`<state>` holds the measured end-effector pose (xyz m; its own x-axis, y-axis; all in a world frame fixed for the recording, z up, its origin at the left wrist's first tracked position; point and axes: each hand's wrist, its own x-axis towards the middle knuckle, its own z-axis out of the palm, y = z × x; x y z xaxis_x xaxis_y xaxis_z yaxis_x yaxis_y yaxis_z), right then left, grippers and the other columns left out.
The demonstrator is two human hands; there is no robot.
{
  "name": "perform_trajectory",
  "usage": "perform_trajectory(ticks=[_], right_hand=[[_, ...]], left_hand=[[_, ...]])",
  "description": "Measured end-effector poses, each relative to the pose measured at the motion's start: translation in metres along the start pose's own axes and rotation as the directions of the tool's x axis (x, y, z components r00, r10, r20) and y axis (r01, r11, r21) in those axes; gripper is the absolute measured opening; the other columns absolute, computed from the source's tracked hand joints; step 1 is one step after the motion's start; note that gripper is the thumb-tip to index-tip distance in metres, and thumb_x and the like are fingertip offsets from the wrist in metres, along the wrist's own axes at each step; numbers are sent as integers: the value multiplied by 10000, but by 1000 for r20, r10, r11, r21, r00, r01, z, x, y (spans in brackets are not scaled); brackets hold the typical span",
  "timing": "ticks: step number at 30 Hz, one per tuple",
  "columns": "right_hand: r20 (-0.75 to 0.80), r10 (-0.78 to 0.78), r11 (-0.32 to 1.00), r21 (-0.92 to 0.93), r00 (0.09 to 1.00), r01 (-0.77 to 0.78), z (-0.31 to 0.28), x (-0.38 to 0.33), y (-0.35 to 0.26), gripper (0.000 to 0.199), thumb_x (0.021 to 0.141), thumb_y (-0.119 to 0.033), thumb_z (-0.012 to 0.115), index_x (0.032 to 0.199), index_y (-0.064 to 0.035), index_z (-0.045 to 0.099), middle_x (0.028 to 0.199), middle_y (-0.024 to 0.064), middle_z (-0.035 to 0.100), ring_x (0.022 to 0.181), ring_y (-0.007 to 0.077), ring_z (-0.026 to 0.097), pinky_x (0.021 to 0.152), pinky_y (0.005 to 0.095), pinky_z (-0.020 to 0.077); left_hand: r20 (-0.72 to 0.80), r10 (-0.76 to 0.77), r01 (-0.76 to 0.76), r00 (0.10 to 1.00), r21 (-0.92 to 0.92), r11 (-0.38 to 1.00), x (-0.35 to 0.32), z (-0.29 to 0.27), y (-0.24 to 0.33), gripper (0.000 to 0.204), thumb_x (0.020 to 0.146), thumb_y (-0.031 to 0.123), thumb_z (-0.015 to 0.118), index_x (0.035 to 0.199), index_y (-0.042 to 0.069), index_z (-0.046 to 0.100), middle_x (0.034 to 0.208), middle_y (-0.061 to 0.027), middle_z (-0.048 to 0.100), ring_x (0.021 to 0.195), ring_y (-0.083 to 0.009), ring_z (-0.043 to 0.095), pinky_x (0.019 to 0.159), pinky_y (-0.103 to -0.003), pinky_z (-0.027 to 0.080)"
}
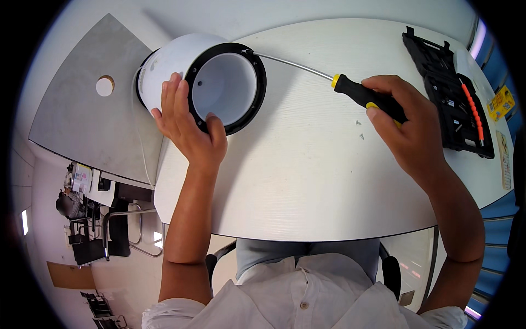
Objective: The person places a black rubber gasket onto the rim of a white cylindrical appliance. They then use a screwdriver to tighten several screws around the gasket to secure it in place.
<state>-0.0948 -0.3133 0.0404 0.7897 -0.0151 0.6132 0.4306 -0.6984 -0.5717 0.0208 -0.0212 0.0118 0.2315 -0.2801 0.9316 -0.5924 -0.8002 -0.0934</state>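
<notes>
A white cylindrical housing [164, 57] lies on its side on the table, its hollow end with a black rim [261, 90] facing right and toward me. My left hand [192, 131] grips the near edge of that rim, fingers along the outer wall and the thumb at the opening. My right hand [411, 123] is closed around the black and yellow handle of a long screwdriver [304, 67]. The tip of its shaft meets the rim's upper right, at a small metal fastener. Two small screws [359, 130] lie on the tabletop near my right hand.
At the right of the white table [296, 186] sits an open black tool case [457, 104] with a red flexible shaft [474, 109] in it. Beside the case is a small yellow box [500, 103]. A grey tabletop [82, 126] with a round white piece [104, 86] adjoins at left.
</notes>
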Motion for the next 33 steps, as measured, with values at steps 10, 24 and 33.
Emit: perform_trajectory(ticks=[10,24,33], right_hand=[[23,23,1000,14,999,-24,4,3,-2,235,784,-46,596,1018,-52,578,833,113,601,699,197,617,636,296,478],[75,-67,992,-100,995,74,-7,0,2,379,680,41,644,1009,-74,494,1012,100,472,948,215,589,746,310,534],[-85,-55,998,-22,995,54,-12,-1,15,271,927,-252,580,1112,-63,524,961,87,565,805,132,588,632,219,461]], left_hand=[[-5,2,-2,1000,-2,1000,-1,0,-1,722,635,-8,476,1351,29,384,1398,-157,427,1354,-329,326,1095,-543,6],[-10,12,-12,1000,-24,1000,-1,1,-1,718,639,-14,482,1349,31,383,1398,-161,428,1356,-333,320,1096,-537,7],[-7,3,-3,1000,-23,1000,-1,0,-2,711,638,-12,484,1343,24,390,1391,-165,434,1343,-345,340,1094,-536,19]])
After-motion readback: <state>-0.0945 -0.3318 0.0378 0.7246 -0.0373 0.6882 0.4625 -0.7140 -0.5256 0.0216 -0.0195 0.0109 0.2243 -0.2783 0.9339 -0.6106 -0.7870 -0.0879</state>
